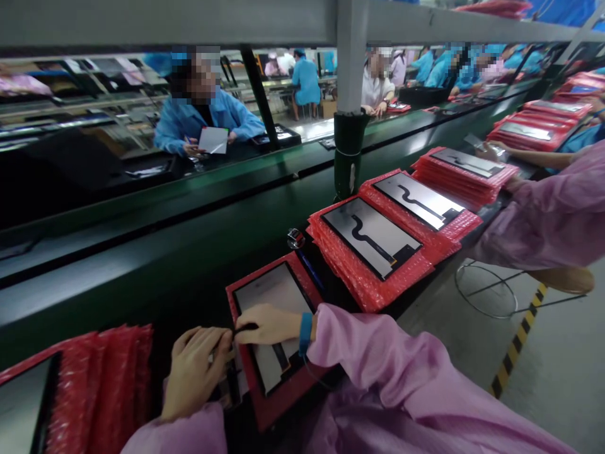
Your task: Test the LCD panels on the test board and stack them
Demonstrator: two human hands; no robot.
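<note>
A flat display panel (276, 287) with a dark ribbon cable (282, 357) lies on a red bubble-wrap sheet (265, 403) before me. My right hand (269, 325), a blue band on its wrist, reaches across the panel with its fingers pinched at the left edge. Close against those fingertips is my left hand (201, 369), its fingers curled together. What either hand pinches is too small and covered to make out. Under and beside my left hand are dark strips on a clear sheet (232, 384), partly hidden by it.
Right of me are stacks of red bubble-wrap bags (363, 284) topped with panels. Another stack (99, 384) stands at left. A blue pen (309, 270) and a small shiny roll (295, 238) lie behind the panel. A post (350, 94) rises from the bench; co-workers sit opposite and at right.
</note>
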